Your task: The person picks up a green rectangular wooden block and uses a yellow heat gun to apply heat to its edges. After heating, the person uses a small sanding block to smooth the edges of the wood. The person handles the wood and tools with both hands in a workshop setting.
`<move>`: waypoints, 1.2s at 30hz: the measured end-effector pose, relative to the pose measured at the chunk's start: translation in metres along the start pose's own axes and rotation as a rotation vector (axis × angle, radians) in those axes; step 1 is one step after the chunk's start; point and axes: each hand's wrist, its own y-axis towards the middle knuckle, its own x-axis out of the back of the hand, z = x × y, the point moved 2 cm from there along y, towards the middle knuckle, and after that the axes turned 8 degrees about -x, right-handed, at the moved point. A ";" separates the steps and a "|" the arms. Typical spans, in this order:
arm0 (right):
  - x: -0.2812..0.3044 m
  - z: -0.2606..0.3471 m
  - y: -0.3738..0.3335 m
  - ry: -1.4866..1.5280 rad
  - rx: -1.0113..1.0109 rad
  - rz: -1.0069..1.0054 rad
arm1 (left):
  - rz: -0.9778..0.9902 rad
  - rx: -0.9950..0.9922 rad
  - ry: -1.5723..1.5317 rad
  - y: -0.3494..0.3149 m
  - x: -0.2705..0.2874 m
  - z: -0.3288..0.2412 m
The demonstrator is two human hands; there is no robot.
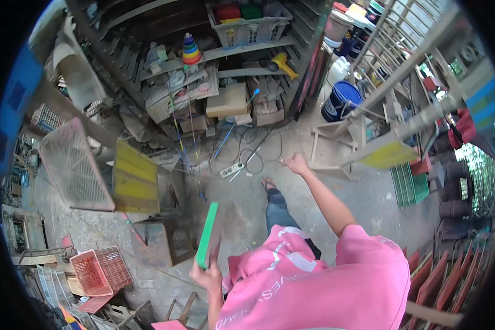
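Observation:
My left hand [208, 275] is closed around the lower end of a flat board with a bright green edge [207, 235]. The board stands nearly upright, seen mostly edge-on, and its broad face is dull and blurred. Stretched out ahead over the concrete floor, my right hand [296, 164] has its fingers curled together. Whatever may be in them is too small to make out. Below and left of that hand, a white power strip [231, 170] lies on the floor among dark cables [258, 144].
Ahead stands a shelf [242, 50] with a plastic basket [248, 33], a stacking-ring toy [190, 50] and a yellow heat gun [283, 65]. A yellow panel [136, 179] stands at left, a blue bucket [341, 101] at right. Crates [100, 270] and red boards [444, 283] flank me.

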 end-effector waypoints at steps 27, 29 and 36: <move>0.167 0.197 0.564 -0.412 0.051 -0.452 | -0.247 0.609 0.318 0.070 -0.269 -0.046; 0.160 0.202 0.547 -0.360 0.122 -0.540 | -0.255 0.622 0.358 0.070 -0.265 -0.047; 0.156 0.186 0.461 -0.282 0.498 -0.553 | -0.308 0.553 0.423 0.058 -0.229 -0.048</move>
